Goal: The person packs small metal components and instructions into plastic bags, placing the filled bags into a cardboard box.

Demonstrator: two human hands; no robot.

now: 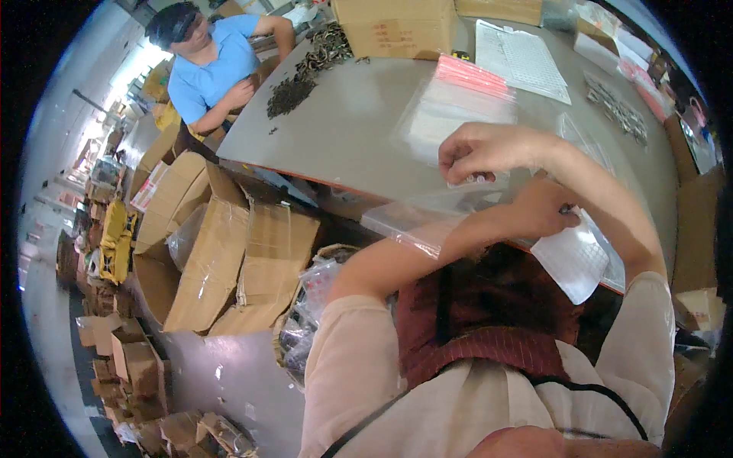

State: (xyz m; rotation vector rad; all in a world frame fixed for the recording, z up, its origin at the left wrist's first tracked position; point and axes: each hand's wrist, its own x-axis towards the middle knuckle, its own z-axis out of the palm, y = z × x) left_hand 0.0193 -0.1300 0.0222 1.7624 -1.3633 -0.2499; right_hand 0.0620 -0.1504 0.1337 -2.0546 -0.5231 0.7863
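My left forearm reaches across to the right, and my left hand [551, 208] is closed at the table's near edge. From its fingers hangs a small clear plastic bag with a white printed slip [574, 262]. A small dark bit shows at the fingertips. Beyond it, my right hand [481, 151] bends over the tabletop, its fingers curled together around something small and pale that I cannot make out. A stack of clear plastic bags with pink edges [460, 107] lies just past the right hand. More clear plastic bags [408, 223] lie at the near edge, partly under my left forearm.
Piles of small dark parts [294, 91] lie at the far left of the grey table [366, 122], near a person in a blue shirt [214, 65]. A cardboard box [393, 29], printed sheets [519, 57] and small metal parts [617, 107] lie further back. Open cartons [221, 259] stand left below.
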